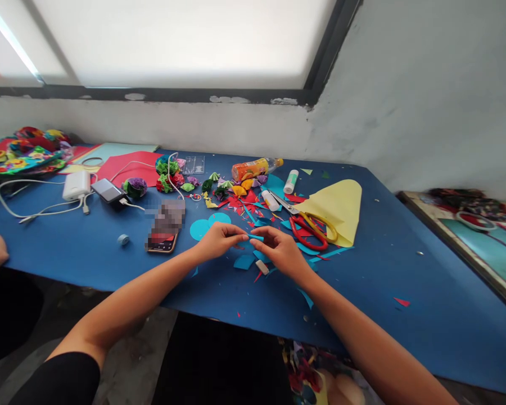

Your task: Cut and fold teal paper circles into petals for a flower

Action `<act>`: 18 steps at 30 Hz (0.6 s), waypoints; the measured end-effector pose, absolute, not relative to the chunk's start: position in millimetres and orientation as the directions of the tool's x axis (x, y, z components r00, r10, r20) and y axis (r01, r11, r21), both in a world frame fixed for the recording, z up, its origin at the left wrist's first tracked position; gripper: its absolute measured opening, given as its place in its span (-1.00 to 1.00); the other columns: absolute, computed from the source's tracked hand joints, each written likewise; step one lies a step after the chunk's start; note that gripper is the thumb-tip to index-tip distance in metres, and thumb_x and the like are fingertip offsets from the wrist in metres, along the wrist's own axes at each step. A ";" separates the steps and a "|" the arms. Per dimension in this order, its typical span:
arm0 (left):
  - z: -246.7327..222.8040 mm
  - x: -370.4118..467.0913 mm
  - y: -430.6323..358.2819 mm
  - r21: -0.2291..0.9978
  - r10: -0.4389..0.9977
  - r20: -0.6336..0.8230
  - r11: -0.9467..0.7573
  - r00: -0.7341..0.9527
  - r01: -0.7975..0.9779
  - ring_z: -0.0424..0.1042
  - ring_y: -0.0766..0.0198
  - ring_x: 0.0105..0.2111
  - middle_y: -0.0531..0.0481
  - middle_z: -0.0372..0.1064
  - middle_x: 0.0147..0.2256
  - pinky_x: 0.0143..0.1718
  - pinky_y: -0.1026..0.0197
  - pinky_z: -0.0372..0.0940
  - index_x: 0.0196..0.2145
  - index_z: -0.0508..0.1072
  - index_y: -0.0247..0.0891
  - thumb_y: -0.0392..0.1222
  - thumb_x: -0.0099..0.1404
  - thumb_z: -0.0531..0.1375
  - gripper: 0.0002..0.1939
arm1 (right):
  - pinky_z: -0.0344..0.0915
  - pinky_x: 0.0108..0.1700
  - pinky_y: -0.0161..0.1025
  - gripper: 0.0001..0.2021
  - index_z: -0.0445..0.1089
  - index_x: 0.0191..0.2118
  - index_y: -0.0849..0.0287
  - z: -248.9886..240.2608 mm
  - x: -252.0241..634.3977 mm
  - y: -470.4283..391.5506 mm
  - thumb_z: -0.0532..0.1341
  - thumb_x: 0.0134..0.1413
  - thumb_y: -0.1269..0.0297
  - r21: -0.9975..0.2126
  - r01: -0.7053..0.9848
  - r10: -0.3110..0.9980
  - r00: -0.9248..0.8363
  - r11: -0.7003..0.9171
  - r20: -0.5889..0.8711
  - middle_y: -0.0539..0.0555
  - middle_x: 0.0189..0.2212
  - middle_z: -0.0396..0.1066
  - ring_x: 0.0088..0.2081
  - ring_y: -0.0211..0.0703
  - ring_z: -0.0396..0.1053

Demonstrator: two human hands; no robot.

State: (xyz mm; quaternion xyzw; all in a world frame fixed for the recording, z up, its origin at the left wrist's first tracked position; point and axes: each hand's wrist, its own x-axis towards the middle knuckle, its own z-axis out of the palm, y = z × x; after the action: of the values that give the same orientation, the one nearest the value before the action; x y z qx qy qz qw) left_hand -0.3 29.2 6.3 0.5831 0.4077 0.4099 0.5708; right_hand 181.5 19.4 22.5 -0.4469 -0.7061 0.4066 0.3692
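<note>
"Head view, blue table (383, 315): what lies between the two hands?"

"One small blue paper piece (256, 237), held over the cut scraps (244, 262). Left hand (221, 241): thumb and forefinger pinch its near-left end. Right hand (280, 247): thumb and fingers, pressed close, pinch the opposite end. The other fingers are curled and partly hidden from where I stand."

"Is the piece folded or rolled?"

"Too small to tell. Directly below it, note a white block (262, 267) resting among the scraps."

"And on the left?"

"Just beyond the left hand, two blue paper discs (200, 229), edges meeting. Farther out, a phone (162, 230), its screen partly blurred, then a small blue coil (123, 240)."

"On the right?"

"Beyond the right hand, scissors (300, 216) with one red and one yellow handle, lying partly over yellow paper (341, 211). Behind them, a white tube (291, 181) with a green label. Toward the back, an orange-labelled bottle (253, 169) on its side, with folded paper pieces (238, 190) clustered in front."
</note>
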 end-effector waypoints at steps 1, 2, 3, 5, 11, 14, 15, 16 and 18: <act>5.5 0.0 27.9 0.999 0.942 0.020 -0.029 0.335 0.022 0.41 0.34 -0.49 0.00 0.45 -0.51 -0.40 0.28 0.40 -0.42 0.56 -0.37 -0.01 0.00 0.31 -0.68 | 0.24 -0.44 -0.29 -0.73 0.44 -0.32 0.19 23.2 180.9 18.5 0.25 -0.06 0.09 -0.898 0.342 0.931 -0.326 0.277 0.163 0.01 -0.51 0.42 -0.50 -0.23 0.30; 4.7 0.3 26.7 0.998 0.940 0.026 -0.041 0.341 0.037 0.40 0.34 -0.49 0.00 0.45 -0.51 -0.41 0.29 0.40 -0.42 0.56 -0.37 -0.02 0.02 0.31 -0.69 | 0.23 -0.44 -0.30 -0.75 0.46 -0.38 0.19 24.1 180.7 17.7 0.26 -0.07 0.08 -0.891 0.354 0.931 -0.324 0.284 0.168 0.01 -0.51 0.43 -0.50 -0.23 0.30; 4.2 0.5 25.8 0.997 0.937 0.030 -0.051 0.349 0.051 0.40 0.34 -0.49 0.00 0.45 -0.52 -0.42 0.29 0.39 -0.41 0.57 -0.36 -0.04 0.03 0.30 -0.71 | 0.21 -0.44 -0.30 -0.76 0.46 -0.43 0.19 25.1 180.7 17.1 0.26 -0.06 0.08 -0.884 0.366 0.931 -0.320 0.291 0.174 0.01 -0.53 0.43 -0.51 -0.23 0.29; 4.0 0.4 25.4 0.995 0.930 0.035 -0.067 0.367 0.074 0.38 0.35 -0.50 0.01 0.45 -0.52 -0.44 0.30 0.39 -0.40 0.57 -0.36 -0.06 0.05 0.29 -0.73 | 0.18 -0.45 -0.30 -0.77 0.47 -0.49 0.19 27.0 181.5 17.2 0.24 -0.04 0.12 -0.872 0.387 0.933 -0.307 0.301 0.186 0.01 -0.56 0.41 -0.51 -0.23 0.27; 8.3 -3.9 29.3 0.988 0.911 0.061 -0.113 0.407 0.106 0.34 0.41 -0.52 0.07 0.39 -0.51 -0.40 0.29 0.38 -0.09 0.49 -0.28 -0.11 0.21 0.15 -0.66 | 0.09 -0.55 -0.31 -0.77 0.46 -0.29 0.17 27.2 185.8 23.5 0.12 0.06 0.18 -0.872 0.394 0.946 -0.259 0.289 0.197 -0.04 -0.62 0.29 -0.59 -0.27 0.17; 9.9 -6.2 27.4 0.966 0.906 0.124 -0.203 0.404 0.159 0.39 0.37 -0.43 -0.02 0.45 -0.33 -0.34 0.28 0.38 0.00 0.42 -0.27 -0.09 0.26 0.12 -0.61 | 0.13 -0.57 -0.32 -0.76 0.37 -0.24 0.18 25.5 186.7 25.5 0.12 0.06 0.14 -0.896 0.361 0.953 -0.246 0.258 0.176 -0.05 -0.63 0.28 -0.61 -0.26 0.19; 10.1 -6.9 26.4 0.945 0.897 0.170 -0.266 0.408 0.190 0.42 0.33 -0.36 -0.07 0.45 -0.24 -0.32 0.28 0.38 0.00 0.41 -0.27 -0.08 0.23 0.16 -0.59 | 0.17 -0.56 -0.31 -0.76 0.35 -0.24 0.18 25.3 186.9 25.9 0.13 0.06 0.12 -0.905 0.347 0.955 -0.243 0.247 0.167 -0.05 -0.62 0.29 -0.60 -0.25 0.22; 10.3 -7.6 25.6 0.914 0.880 0.224 -0.339 0.419 0.224 0.42 0.28 -0.28 -0.11 0.43 -0.16 -0.30 0.29 0.38 0.00 0.42 -0.26 -0.06 0.18 0.21 -0.57 | 0.21 -0.54 -0.30 -0.75 0.33 -0.25 0.18 25.2 187.1 26.1 0.13 0.05 0.11 -0.913 0.333 0.957 -0.243 0.235 0.158 -0.04 -0.61 0.30 -0.58 -0.24 0.24; 10.1 -9.1 24.5 0.840 0.837 0.310 -0.463 0.450 0.283 0.41 0.21 -0.17 -0.16 0.39 -0.07 -0.28 0.29 0.38 -0.03 0.43 -0.26 -0.06 0.10 0.28 -0.52 | 0.28 -0.50 -0.28 -0.74 0.31 -0.26 0.18 25.6 187.3 26.3 0.15 0.04 0.09 -0.925 0.311 0.958 -0.249 0.218 0.142 -0.04 -0.61 0.32 -0.57 -0.23 0.28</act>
State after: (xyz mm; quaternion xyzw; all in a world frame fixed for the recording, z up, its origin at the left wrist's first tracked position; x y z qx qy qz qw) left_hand -9.1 24.5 10.1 0.7680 0.3647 0.3766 0.3679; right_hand 187.3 26.3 25.6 -0.4704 -0.6743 0.4122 0.3927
